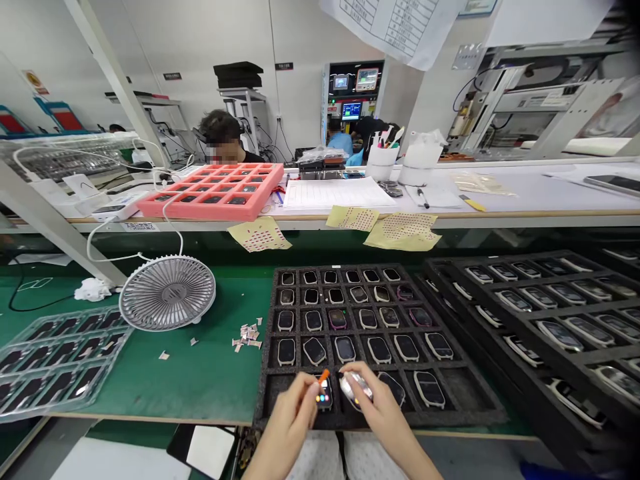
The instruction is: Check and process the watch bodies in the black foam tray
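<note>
Hands close together but apart, low over the bottom row of a black foam tray [475, 415]. Left hand [287, 427] pinches an orange-tipped tool [324, 376] right at a dark watch body [325, 398] showing coloured dots; cannot tell if that hand also holds the body. Right hand [385, 413] clamps a silvery oval watch case [356, 388].

Left to right: green counter [200, 387] carrying a clear plastic tray [55, 367] of dark pieces, a grey fan [167, 293], paper scraps [247, 337]. Then rows of watch bodies [345, 349] in the foam tray's compartments. Far right, a second foam tray [480, 313] of silvery watch cases [560, 335].
</note>
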Motion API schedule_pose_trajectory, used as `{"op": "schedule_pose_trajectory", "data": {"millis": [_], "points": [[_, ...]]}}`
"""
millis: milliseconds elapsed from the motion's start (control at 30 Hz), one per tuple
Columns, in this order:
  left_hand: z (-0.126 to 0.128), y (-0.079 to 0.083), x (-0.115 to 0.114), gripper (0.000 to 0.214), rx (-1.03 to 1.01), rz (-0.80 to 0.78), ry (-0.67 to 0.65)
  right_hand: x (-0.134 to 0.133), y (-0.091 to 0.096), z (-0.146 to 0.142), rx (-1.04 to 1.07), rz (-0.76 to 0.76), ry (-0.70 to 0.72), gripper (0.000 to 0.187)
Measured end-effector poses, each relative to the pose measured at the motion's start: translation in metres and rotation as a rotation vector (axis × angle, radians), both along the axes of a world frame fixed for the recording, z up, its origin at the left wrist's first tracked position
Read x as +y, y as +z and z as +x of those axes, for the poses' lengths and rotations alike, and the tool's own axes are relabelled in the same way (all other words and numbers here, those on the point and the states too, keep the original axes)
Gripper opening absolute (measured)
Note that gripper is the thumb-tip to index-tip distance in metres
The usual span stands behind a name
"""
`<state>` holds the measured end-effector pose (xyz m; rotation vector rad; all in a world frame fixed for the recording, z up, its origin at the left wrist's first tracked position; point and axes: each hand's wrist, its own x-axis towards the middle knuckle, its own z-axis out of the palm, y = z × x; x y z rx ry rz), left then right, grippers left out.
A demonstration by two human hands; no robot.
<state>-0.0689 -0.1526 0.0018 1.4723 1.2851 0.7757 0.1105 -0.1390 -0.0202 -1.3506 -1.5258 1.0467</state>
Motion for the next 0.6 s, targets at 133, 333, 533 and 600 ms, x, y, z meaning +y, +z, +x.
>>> {"op": "schedule_pose_trajectory", "data": {"millis": [133,333,533,600], "points": [[0.021,-0.003,-0.003,0.041,-0.101,-0.071,-0.111,0.005,0.015,-0.003,0.558,-0.281,-0.100,0.033],[0.033,0.002,-0.002,0.042,-0.137,-0.063,-0.091,0.004,0.030,-0.012,0.833,-0.408,-0.100,0.037],[0.033,-0.001,-0.001,0.044,-0.203,-0.071,-0.088,0.000,0.028,-0.016,0.867,-0.422,-0.084,0.035],[0.033,-0.002,-0.001,0.044,-0.203,-0.075,-0.083,0.000,0.027,-0.018,0.907,-0.427,-0.105,0.035]]}}
